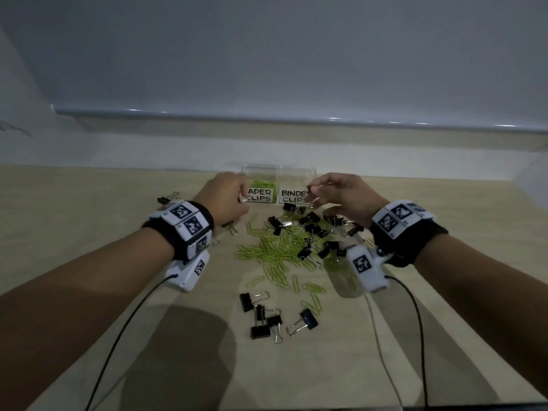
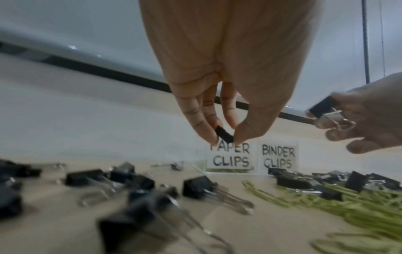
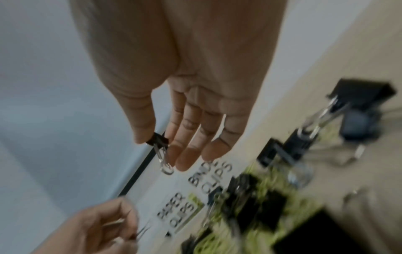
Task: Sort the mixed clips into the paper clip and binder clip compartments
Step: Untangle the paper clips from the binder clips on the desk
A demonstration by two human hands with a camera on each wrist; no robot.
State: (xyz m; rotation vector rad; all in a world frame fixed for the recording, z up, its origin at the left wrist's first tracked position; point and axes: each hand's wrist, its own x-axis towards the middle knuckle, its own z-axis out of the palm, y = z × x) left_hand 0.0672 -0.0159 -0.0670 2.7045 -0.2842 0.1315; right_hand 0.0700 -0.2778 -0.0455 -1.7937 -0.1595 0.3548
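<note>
A clear two-part box (image 1: 275, 169) stands at the back of the table. Its left part, labelled PAPER CLIPS (image 1: 261, 194), holds green paper clips, and its right part is labelled BINDER CLIPS (image 1: 293, 196). My left hand (image 1: 241, 199) hovers at the box's left front and pinches a small black binder clip (image 2: 224, 136) between thumb and finger. My right hand (image 1: 312, 192) hovers in front of the binder label. It pinches another black binder clip (image 3: 158, 140) between thumb and forefinger, wire handles hanging down. A mixed pile (image 1: 284, 244) of green paper clips and black binder clips lies below both hands.
Several black binder clips (image 1: 267, 317) lie in a group near the front. One stray binder clip (image 1: 167, 198) lies far left of the box. A see-through container (image 1: 341, 277) lies by my right wrist. Camera cables trail back along both forearms. A wall closes the back.
</note>
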